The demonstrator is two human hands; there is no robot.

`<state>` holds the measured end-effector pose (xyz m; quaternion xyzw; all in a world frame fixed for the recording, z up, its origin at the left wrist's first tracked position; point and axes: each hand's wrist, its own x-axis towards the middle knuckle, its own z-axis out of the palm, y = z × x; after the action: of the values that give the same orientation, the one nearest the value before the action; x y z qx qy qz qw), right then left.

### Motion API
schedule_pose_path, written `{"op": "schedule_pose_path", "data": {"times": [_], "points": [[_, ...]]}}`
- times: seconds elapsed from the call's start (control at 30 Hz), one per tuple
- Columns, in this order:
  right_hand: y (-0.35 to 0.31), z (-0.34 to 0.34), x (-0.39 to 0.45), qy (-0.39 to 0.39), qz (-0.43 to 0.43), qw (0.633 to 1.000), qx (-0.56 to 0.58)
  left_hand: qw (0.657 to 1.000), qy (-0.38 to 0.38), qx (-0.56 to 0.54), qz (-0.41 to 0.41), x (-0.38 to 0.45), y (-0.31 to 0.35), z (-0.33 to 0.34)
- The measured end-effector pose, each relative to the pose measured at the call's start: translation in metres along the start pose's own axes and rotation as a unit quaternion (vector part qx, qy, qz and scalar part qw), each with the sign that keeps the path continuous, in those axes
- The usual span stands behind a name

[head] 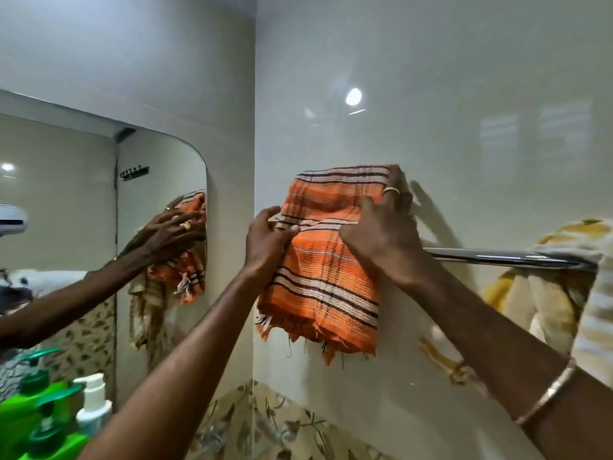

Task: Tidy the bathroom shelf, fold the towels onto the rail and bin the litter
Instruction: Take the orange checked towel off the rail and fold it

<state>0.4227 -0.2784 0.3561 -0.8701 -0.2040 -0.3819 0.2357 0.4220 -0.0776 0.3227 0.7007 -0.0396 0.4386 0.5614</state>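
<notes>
Orange woven towel (326,260) draped over chrome rail (497,257), left hand (265,240) pinching, right hand (381,230) fingers gripping.

Wall mirror (159,194), left of tiled corner.
</notes>
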Motion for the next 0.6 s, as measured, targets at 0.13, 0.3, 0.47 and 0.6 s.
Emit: {"op": "schedule_pose_path", "data": {"times": [0.13, 0.3, 0.47, 0.6], "points": [[-0.014, 0.012, -0.005, 0.134, -0.189, 0.968, -0.092, 0.994, 0.048, 0.087, 0.044, 0.010, -0.004, -0.004], [-0.034, 0.013, 0.020, -0.155, -0.151, 0.975, -0.052, 0.981, 0.115, 0.152, 0.046, 0.013, -0.010, -0.002], [-0.040, 0.003, 0.046, -0.313, -0.104, 0.941, -0.078, 0.984, 0.161, 0.010, -0.078, -0.006, -0.032, 0.012], [-0.037, 0.002, 0.056, -0.399, -0.029, 0.916, -0.014, 0.976, 0.060, -0.164, -0.130, -0.016, -0.046, 0.020]]}}
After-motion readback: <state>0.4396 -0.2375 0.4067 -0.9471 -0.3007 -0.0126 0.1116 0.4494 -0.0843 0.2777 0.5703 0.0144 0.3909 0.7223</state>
